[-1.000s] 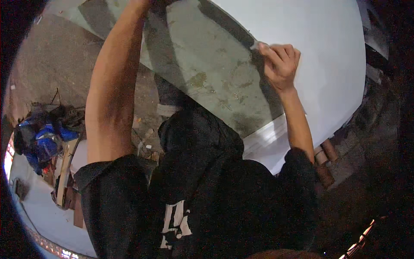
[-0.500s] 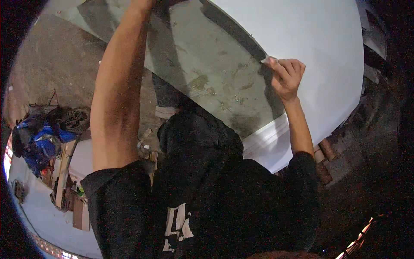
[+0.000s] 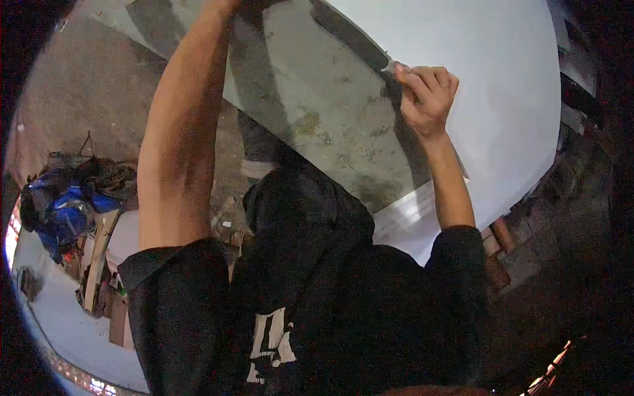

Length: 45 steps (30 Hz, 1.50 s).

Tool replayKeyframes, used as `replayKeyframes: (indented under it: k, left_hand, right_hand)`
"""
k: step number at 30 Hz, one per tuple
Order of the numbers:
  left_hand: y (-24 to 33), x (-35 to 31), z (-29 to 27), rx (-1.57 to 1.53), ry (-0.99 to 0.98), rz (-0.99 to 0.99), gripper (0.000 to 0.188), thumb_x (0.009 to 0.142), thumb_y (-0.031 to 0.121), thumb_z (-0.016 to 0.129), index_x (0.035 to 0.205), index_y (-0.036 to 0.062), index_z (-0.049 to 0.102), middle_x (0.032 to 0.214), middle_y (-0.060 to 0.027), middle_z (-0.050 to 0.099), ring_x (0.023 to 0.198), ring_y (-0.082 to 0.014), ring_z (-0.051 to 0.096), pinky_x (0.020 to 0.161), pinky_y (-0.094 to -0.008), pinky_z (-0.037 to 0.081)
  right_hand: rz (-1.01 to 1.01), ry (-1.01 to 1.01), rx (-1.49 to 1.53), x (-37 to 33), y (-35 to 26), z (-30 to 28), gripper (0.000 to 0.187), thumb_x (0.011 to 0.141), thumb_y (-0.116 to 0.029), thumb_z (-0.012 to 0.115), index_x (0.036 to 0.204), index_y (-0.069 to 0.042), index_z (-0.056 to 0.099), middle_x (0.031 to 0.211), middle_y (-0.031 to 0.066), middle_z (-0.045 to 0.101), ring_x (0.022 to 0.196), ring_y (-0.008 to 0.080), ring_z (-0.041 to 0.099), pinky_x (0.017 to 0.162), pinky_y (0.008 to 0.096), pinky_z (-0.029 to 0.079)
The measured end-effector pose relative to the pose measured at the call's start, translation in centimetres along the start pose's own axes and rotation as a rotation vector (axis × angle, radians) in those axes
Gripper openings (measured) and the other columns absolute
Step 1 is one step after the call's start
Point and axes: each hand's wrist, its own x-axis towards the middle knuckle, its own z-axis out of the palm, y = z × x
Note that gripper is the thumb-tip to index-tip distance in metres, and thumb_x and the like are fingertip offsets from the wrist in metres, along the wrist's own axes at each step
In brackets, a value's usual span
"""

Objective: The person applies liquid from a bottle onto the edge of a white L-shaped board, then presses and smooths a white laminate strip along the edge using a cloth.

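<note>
Your right hand (image 3: 428,99) is between 1 and 2 o'clock from view centre, thumb and index finger pinched on a small pale tab (image 3: 388,67) at 1 o'clock. Tab sits right at the curved edge of the white sheet (image 3: 505,99); can't tell if it's part of the sheet or a separate piece. Your other right fingers curl in toward the palm.

White sheet spreads from 12 round to 3 o'clock, partly over a stained grey-green panel (image 3: 317,86) at 12. Dark shadow band follows the sheet's edge on the panel. A glossy white strip (image 3: 404,221), between 3 and 4, borders the panel's near end.

Your left forearm (image 3: 177,142) climbs from 9 toward 11 o'clock, crossing the panel. Left hand is cut off by the top edge, so can't tell whether its fingers grip or are loose.

Blue-and-black bag or bundle (image 3: 69,208) at 9 o'clock, wooden strip (image 3: 99,261) just below it at 8, both by a pale bluish surface (image 3: 72,336). Brown floor (image 3: 79,99) at 10. Brown cylindrical piece (image 3: 504,234) past your right elbow, between 3 and 4. Your black T-shirt (image 3: 370,317) with a white print fills 6 o'clock.
</note>
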Motion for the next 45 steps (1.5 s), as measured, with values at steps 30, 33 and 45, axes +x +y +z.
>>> replayKeyframes:
  k: [30,33,45]
  left_hand:
    - [-0.1,-0.3,-0.5,0.032,0.019,0.003,0.051,0.099,0.047,0.053,0.078,0.001,0.06,0.069,-0.0192,0.061,0.06,-0.0339,0.059,0.061,-0.0446,0.048]
    - [-1.4,-0.2,0.7,0.006,0.046,0.03,0.051,0.099,0.046,0.054,0.077,0.0005,0.058,0.067,-0.0199,0.06,0.058,-0.0344,0.058,0.059,-0.0446,0.047]
    - [-0.5,-0.5,-0.2,-0.068,0.004,-0.026,0.048,0.098,0.046,0.056,0.08,0.0011,0.06,0.07,-0.0193,0.062,0.061,-0.0319,0.061,0.06,-0.0427,0.047]
  right_hand:
    - [0.069,-0.062,0.005,-0.3,-0.2,-0.3,0.025,0.075,-0.007,0.068,0.096,-0.02,0.074,0.082,-0.0053,0.062,0.078,0.0172,0.054,0.079,0.0355,0.035]
    - [0.049,-0.052,0.018,2.8,-1.5,1.1,0.027,0.071,-0.008,0.068,0.095,-0.019,0.074,0.081,-0.0029,0.059,0.079,0.0187,0.053,0.079,0.0375,0.035]
    - [0.062,-0.077,0.042,2.7,-1.5,1.0,0.024,0.073,-0.002,0.068,0.092,-0.017,0.073,0.08,-0.0032,0.06,0.079,0.0185,0.053,0.079,0.0368,0.035]
